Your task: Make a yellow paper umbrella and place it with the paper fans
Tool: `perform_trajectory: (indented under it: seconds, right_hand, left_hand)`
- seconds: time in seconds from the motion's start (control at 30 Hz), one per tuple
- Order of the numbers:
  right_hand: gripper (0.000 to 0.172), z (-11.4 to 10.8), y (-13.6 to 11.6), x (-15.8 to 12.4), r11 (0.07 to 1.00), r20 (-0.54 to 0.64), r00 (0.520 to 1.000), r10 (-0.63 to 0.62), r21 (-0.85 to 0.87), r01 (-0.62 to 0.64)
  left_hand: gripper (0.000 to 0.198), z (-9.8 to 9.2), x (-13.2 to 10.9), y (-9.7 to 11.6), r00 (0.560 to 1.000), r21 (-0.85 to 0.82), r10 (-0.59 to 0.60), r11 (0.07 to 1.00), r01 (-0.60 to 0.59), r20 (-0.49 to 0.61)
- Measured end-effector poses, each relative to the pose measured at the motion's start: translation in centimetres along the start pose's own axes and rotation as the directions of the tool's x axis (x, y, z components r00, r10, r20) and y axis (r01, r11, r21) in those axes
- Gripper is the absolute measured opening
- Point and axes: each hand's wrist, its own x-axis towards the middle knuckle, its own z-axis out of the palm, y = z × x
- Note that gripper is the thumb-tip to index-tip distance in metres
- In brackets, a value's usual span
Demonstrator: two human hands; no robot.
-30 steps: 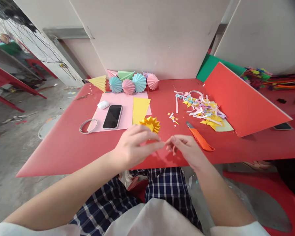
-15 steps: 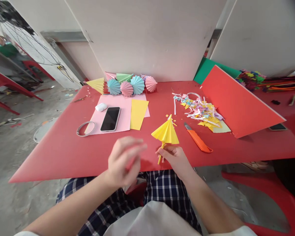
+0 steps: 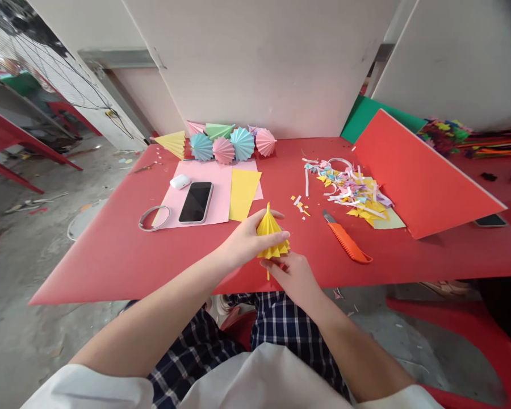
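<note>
A small yellow pleated paper umbrella stands upright between my hands, just above the table's front edge. My left hand is wrapped round its canopy, thumb across the near pleats and fingers behind. Under the canopy, my right hand pinches the thin yellow stick, whose lower end pokes out below the fingers. Right of my hands lies an orange utility knife with its blade out. Tiny yellow and white paper scraps are scattered just beyond the umbrella.
Several finished paper umbrellas line the back. A phone, an earbud case and a ring-shaped band are at left, by pink paper and yellow paper. Paper strips are heaped beside a leaning red board.
My left hand has come across from the left and closed round the umbrella's canopy. The canopy is now narrower and more upright, shifted slightly left; my right hand still holds the stick.
</note>
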Motion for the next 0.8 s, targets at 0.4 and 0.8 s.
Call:
perform_trajectory:
  seconds: [0.4, 0.8]
  right_hand:
    - [0.024, -6.0, 4.8, -0.9, 0.989, -0.186, 0.98, 0.063, -0.119, -0.086]
    - [0.021, -3.1, 6.4, 3.4, 0.925, 0.081, 0.982, -0.172, -0.33, 0.189]
  left_hand:
    - [0.014, -1.9, 2.7, -1.3, 0.996, 0.962, 0.009, 0.259, -0.086, 0.086]
    - [0.024, 0.6, 4.5, -4.5, 0.973, 0.97, 0.001, 0.074, -0.232, 0.233]
